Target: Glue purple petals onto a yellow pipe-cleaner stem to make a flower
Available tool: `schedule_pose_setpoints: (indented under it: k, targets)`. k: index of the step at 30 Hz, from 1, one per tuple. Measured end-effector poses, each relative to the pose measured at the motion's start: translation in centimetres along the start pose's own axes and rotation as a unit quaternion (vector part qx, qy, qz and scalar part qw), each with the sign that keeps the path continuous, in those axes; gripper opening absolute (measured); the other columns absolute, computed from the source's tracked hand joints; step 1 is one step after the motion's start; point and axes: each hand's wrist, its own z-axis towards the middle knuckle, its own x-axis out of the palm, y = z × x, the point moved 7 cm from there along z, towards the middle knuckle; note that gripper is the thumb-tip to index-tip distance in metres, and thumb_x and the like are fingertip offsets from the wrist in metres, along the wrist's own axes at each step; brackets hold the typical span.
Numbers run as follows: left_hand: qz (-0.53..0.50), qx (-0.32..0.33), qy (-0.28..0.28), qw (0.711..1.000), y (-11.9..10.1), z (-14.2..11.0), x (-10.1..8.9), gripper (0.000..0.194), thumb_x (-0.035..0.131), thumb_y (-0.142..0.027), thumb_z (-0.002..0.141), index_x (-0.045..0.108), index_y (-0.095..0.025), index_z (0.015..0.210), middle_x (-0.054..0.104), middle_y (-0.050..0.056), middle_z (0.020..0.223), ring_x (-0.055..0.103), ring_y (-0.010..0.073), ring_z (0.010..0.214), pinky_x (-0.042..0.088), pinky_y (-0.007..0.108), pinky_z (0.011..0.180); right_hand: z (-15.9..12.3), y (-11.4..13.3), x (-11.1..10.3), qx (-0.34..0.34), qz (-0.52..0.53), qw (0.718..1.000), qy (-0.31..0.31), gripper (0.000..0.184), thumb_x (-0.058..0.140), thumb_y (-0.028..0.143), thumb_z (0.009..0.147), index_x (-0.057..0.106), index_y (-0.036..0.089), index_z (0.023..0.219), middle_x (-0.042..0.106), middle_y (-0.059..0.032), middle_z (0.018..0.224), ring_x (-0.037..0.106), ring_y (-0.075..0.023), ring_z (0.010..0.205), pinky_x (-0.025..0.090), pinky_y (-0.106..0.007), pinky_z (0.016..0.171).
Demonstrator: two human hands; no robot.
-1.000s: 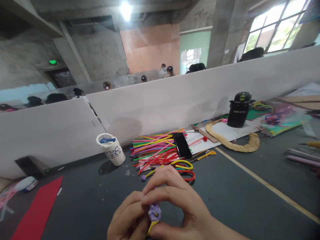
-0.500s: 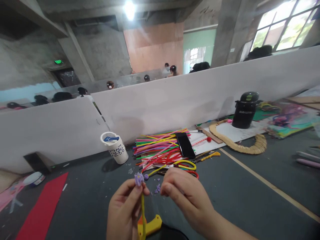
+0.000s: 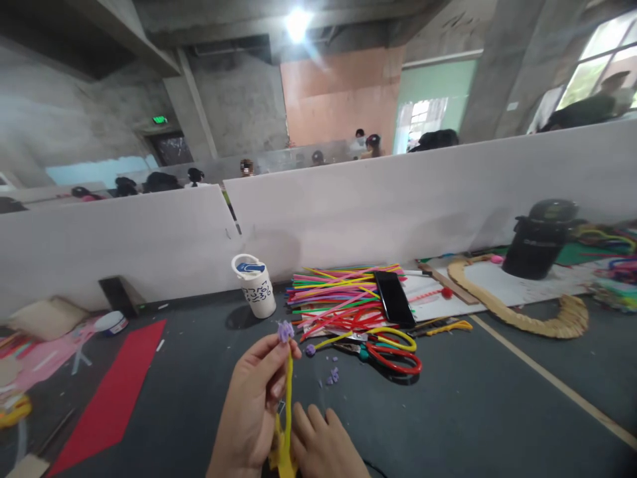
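Through the head camera I see a matte dark-grey tabletop (image 3: 462,411) against a smooth white partition (image 3: 323,219); raw concrete walls (image 3: 239,99) and other people's heads show beyond it. I place everything by the white cup (image 3: 261,299), a cylinder with dark handwriting. Right of the cup, a glossy black phone (image 3: 395,299) lies on thin, many-coloured pipe cleaners (image 3: 328,292); farther right curves a ribbed tan band (image 3: 517,321). Left of the cup and nearer me lies a flat red strip (image 3: 117,395).

The purple flower (image 3: 285,331) is just in front of the cup and slightly right, small and ragged-petalled, on a slender yellow stem (image 3: 289,392). My left hand (image 3: 251,401) has thumb and fingers pinched together just under the bloom. Nearer me than the cup, my right hand (image 3: 326,441) is beside a partly hidden yellow glue gun (image 3: 275,451), fingers bent; I can't tell whether they grip it.
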Motion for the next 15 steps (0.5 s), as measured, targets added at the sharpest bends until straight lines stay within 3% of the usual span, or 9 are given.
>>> schedule_pose_setpoints:
  k: [2,4,7,10,12,15]
  targets:
    - [-0.006,-0.002,0.002,1.0,-0.1,0.0,-0.1,0.02,0.086,-0.025,0.061,0.075,-0.011,0.07,0.068,0.001,0.062,0.035,-0.0023,0.037,0.029,0.008,0.037,0.3,0.5,0.5,-0.004,0.013,1.0,0.0,0.015,0.061,0.016,0.084,0.064,0.013,0.099,0.069,-0.0149,0.102,0.063,-0.0264,0.079,0.049,-0.036,0.062]
    - [-0.009,-0.004,-0.002,1.0,-0.4,0.0,-0.3,0.021,0.086,-0.024,0.06,0.074,-0.01,0.07,0.067,0.002,0.062,0.036,-0.0021,0.038,0.027,0.008,0.036,0.6,0.5,0.2,-0.006,0.039,0.999,0.001,0.01,0.067,0.015,0.079,0.065,0.015,0.089,0.07,-0.0099,0.09,0.063,-0.0235,0.07,0.048,-0.032,0.057]
    - [-0.019,-0.002,-0.012,1.0,-1.1,-0.3,-0.7,0.022,0.088,-0.024,0.058,0.074,-0.011,0.069,0.066,0.001,0.06,0.036,-0.0023,0.038,0.028,0.008,0.037,1.1,-1.6,-1.8,0.029,0.091,0.995,-0.014,0.011,0.072,0.02,0.075,0.062,0.016,0.078,0.067,-0.006,0.08,0.061,-0.0202,0.062,0.045,-0.028,0.05]
    - [-0.034,-0.002,-0.025,0.999,-1.7,-1.0,-0.9,0.021,0.087,-0.024,0.059,0.073,-0.012,0.069,0.065,-0.001,0.061,0.036,-0.0022,0.038,0.029,0.008,0.037,1.3,-5.6,-5.7,0.095,0.155,0.982,-0.055,0.012,0.059,0.026,0.09,0.06,0.014,0.094,0.065,-0.0047,0.095,0.062,-0.0152,0.072,0.051,-0.028,0.061]
    - [-0.053,-0.014,-0.024,0.998,-1.6,-1.5,-0.7,0.02,0.087,-0.023,0.059,0.072,-0.013,0.068,0.065,-0.001,0.061,0.036,-0.0015,0.038,0.029,0.009,0.037,0.9,-7.9,-8.9,0.12,0.194,0.97,-0.083,0.012,0.048,0.021,0.093,0.059,0.018,0.089,0.065,-0.0045,0.089,0.063,-0.0151,0.069,0.052,-0.026,0.057]
    - [-0.078,-0.046,-0.013,0.996,-1.0,-1.8,0.2,0.02,0.087,-0.02,0.058,0.07,-0.012,0.066,0.063,-0.001,0.06,0.035,-0.0011,0.038,0.03,0.01,0.037,-0.3,-9.6,-14.1,0.141,0.247,0.951,-0.118,0.016,0.044,0.029,0.095,0.059,0.024,0.095,0.068,-0.0039,0.089,0.066,-0.0187,0.076,0.055,-0.029,0.062]
